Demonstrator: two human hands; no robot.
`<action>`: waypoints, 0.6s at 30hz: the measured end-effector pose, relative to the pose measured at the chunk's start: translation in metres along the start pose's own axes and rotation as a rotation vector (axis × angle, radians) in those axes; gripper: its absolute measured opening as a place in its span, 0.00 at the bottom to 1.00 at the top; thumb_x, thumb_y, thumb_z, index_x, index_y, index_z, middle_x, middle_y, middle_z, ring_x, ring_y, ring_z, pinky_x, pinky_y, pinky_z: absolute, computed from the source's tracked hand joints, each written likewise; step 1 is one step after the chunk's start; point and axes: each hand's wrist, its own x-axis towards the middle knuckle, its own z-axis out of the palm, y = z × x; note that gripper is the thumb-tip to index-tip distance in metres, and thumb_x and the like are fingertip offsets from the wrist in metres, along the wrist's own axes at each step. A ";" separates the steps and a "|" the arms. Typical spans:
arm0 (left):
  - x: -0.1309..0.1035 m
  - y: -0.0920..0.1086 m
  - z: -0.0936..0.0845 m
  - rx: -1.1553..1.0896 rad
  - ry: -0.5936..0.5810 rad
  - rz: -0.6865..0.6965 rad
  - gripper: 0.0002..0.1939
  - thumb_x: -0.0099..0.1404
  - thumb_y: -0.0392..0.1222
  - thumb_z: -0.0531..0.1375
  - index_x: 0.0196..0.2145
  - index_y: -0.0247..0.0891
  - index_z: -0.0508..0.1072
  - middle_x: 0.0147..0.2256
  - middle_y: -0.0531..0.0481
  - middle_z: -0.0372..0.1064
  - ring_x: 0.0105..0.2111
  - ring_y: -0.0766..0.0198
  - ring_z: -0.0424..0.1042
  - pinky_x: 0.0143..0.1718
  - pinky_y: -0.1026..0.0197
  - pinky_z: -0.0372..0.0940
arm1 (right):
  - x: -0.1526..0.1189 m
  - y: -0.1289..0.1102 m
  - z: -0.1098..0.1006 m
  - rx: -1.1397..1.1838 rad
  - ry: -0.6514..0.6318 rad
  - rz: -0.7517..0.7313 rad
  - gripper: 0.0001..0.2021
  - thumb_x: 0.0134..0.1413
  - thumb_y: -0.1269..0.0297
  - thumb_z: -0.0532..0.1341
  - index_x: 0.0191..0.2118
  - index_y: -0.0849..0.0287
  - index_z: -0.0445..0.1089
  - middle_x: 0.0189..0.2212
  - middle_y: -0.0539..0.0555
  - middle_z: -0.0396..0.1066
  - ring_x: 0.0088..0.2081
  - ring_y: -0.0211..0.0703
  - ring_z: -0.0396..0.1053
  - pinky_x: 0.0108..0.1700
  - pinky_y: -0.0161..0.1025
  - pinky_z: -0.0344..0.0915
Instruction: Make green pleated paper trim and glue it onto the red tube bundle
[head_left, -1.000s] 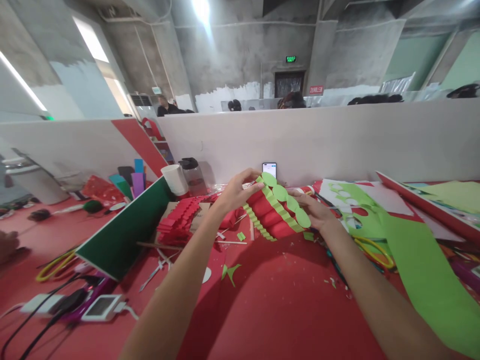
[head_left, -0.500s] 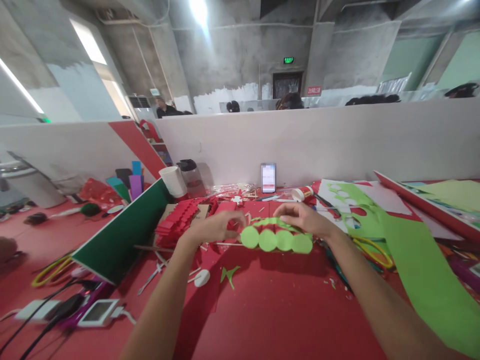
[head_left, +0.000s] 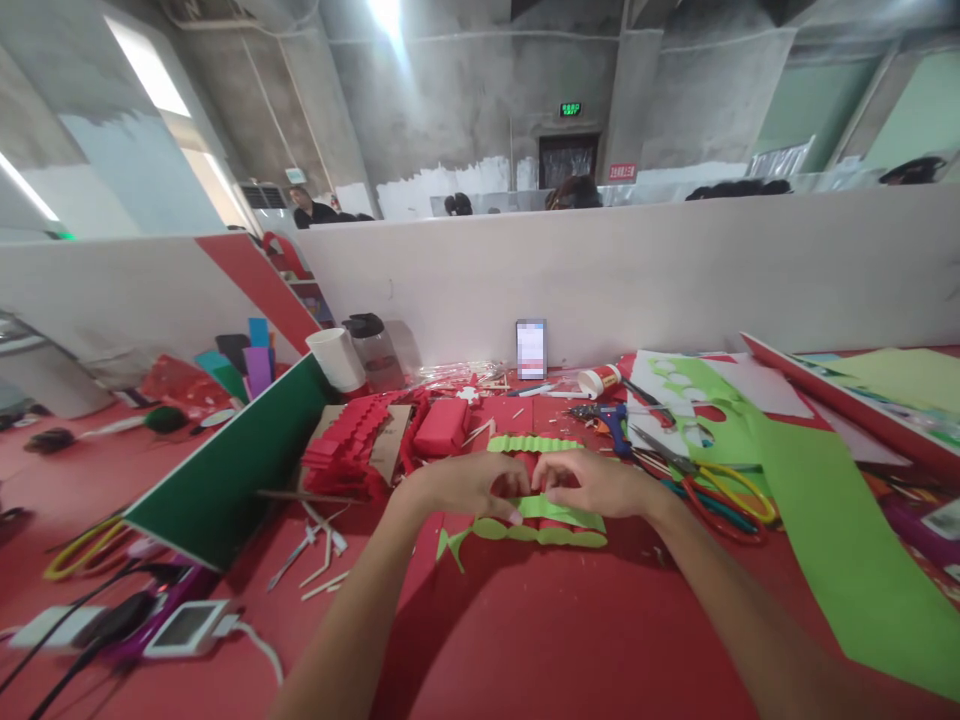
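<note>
Both hands meet low over the red bench (head_left: 570,640). The left hand (head_left: 469,485) and the right hand (head_left: 592,483) each have a pinching grip closed on a green paper strip (head_left: 551,525), flat and matte, its near edge cut into rounded scallops. It lies on the bench just beneath the fingers. Behind it sits a pleated green strip (head_left: 532,443) and a stack of folded red paper (head_left: 349,450). A white paper cup (head_left: 335,358) stands tilted by the partition; its contents are hidden.
</note>
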 end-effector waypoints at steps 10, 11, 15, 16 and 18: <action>0.011 -0.006 0.010 -0.034 0.065 0.120 0.08 0.63 0.43 0.57 0.32 0.35 0.72 0.27 0.53 0.67 0.25 0.69 0.62 0.25 0.67 0.54 | -0.005 0.007 -0.003 0.310 -0.068 0.054 0.07 0.57 0.62 0.60 0.40 0.58 0.67 0.31 0.49 0.67 0.27 0.36 0.66 0.27 0.32 0.65; 0.011 -0.007 0.011 -0.036 0.067 0.122 0.08 0.63 0.42 0.57 0.33 0.35 0.72 0.27 0.53 0.67 0.25 0.69 0.61 0.25 0.67 0.54 | -0.006 0.006 -0.004 0.343 -0.083 0.055 0.09 0.57 0.60 0.60 0.40 0.58 0.67 0.31 0.49 0.67 0.27 0.36 0.67 0.29 0.32 0.66; 0.009 -0.009 0.013 -0.020 0.079 0.134 0.08 0.64 0.41 0.55 0.33 0.35 0.72 0.26 0.54 0.66 0.24 0.70 0.60 0.24 0.68 0.53 | -0.009 0.009 -0.009 0.431 -0.129 0.067 0.13 0.59 0.54 0.59 0.43 0.59 0.67 0.31 0.49 0.67 0.27 0.36 0.69 0.34 0.36 0.69; 0.008 -0.008 0.013 -0.015 0.086 0.140 0.09 0.64 0.41 0.54 0.32 0.35 0.71 0.26 0.54 0.65 0.24 0.70 0.59 0.24 0.68 0.53 | -0.010 0.010 -0.009 0.442 -0.131 0.064 0.14 0.58 0.54 0.59 0.43 0.59 0.67 0.31 0.49 0.67 0.28 0.36 0.70 0.34 0.36 0.69; 0.009 -0.007 0.014 -0.005 0.102 0.152 0.10 0.64 0.42 0.54 0.29 0.35 0.70 0.24 0.55 0.63 0.23 0.70 0.58 0.24 0.68 0.52 | -0.010 0.013 -0.008 0.459 -0.136 0.058 0.14 0.57 0.55 0.61 0.43 0.59 0.67 0.33 0.50 0.68 0.29 0.36 0.70 0.34 0.36 0.69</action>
